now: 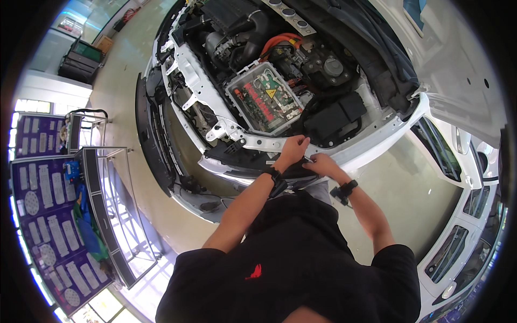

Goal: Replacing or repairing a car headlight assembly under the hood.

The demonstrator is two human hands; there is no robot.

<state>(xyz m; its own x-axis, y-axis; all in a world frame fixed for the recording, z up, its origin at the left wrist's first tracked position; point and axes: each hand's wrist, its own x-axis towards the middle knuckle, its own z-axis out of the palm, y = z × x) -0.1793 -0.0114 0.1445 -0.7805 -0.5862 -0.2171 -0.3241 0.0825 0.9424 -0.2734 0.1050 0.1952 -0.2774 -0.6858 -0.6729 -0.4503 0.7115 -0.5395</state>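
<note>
The left hand point(293, 148) is curled, fingers bent down onto the white front crossmember point(258, 141) of the car's open engine bay; whether it pinches anything is too small to tell. The right hand point(321, 163) sits just beside it, fingers closed round a small, thin pale object point(309, 159) — what kind I cannot tell — with its tip pointing toward the left hand. Both wrists carry black bands.

Just beyond the hands lies a box with a clear cover point(264, 97), green boards and red parts showing through, and a yellow warning triangle on top. Orange cables point(280, 40) loop behind it, beside black hoses and housings. The front bumper is off — the dark grille frame point(151, 129) stands bare on the left.

The floor point(124, 70) is smooth and pale, glossy under the light. To the left stand purple display boards point(48, 215) hung with pale parts, and a dark trolley point(81, 59) further back. A second white car point(463, 215) stands on the right.
</note>
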